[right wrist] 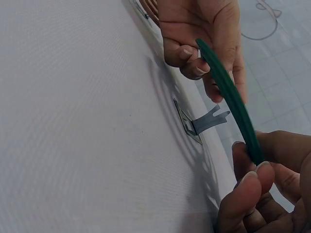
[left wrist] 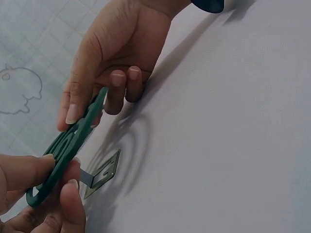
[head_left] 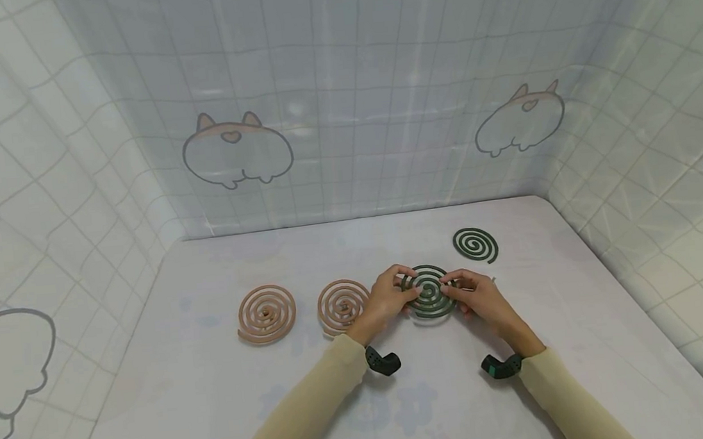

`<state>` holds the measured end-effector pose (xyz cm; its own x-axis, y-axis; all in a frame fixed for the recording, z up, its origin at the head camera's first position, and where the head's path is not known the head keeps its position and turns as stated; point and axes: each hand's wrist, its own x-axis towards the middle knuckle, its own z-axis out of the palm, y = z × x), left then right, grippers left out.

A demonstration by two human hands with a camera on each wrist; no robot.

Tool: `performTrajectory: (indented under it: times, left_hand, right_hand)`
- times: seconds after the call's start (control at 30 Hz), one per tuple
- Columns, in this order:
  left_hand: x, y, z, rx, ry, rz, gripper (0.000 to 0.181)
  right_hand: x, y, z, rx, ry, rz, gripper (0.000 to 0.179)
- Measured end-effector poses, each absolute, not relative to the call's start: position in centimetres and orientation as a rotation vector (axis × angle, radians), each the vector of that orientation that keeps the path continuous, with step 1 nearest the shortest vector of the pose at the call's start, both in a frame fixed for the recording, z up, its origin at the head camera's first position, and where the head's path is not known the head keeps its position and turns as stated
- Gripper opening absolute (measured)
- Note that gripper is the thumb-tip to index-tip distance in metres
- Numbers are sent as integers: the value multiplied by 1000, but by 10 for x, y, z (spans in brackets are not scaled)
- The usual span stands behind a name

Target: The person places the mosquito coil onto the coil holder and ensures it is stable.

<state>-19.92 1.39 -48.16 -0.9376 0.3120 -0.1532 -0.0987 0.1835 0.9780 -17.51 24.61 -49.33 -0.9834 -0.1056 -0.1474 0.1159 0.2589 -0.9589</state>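
Note:
Both hands hold a green mosquito coil [head_left: 429, 302], one at each side of it. My left hand [head_left: 385, 299] pinches its left edge between thumb and fingers. On the opposite edge, my right hand [head_left: 482, 298] has the same kind of pinch. Seen from the wrists, the coil is tilted and raised off the table, its shadow falling below. Under it a small metal stand [right wrist: 209, 122] rests on the table, with a forked prong sticking up from a flat frame.
Two brown coils [head_left: 266, 315] lie to the left, the nearer one partly behind my left hand and wrist. Another green coil [head_left: 476, 244] lies on the table behind my right hand. Curtains with a grid pattern [head_left: 342, 109] enclose the back and sides of the white table [head_left: 218, 412].

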Motion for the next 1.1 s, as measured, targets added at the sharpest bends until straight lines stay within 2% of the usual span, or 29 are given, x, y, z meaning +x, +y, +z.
performTrajectory:
  times: [0.23, 0.37, 0.77, 1.1]
  left_hand:
    - [-196, 12, -482, 173, 2160, 1776, 31]
    - [-195, 11, -483, 169, 2160, 1780, 30]
    - [-192, 9, -482, 175, 2196, 1784, 30]
    - [-191, 9, -483, 186, 2172, 1812, 29]
  right_hand:
    - [-164, 234, -463, 24, 2323, -1799, 32]
    - [-162, 233, -462, -2, 2323, -1813, 32]
    - [-178, 241, -496, 30, 2336, -1810, 35]
    - [-177, 242, -497, 9, 2361, -1819, 34]
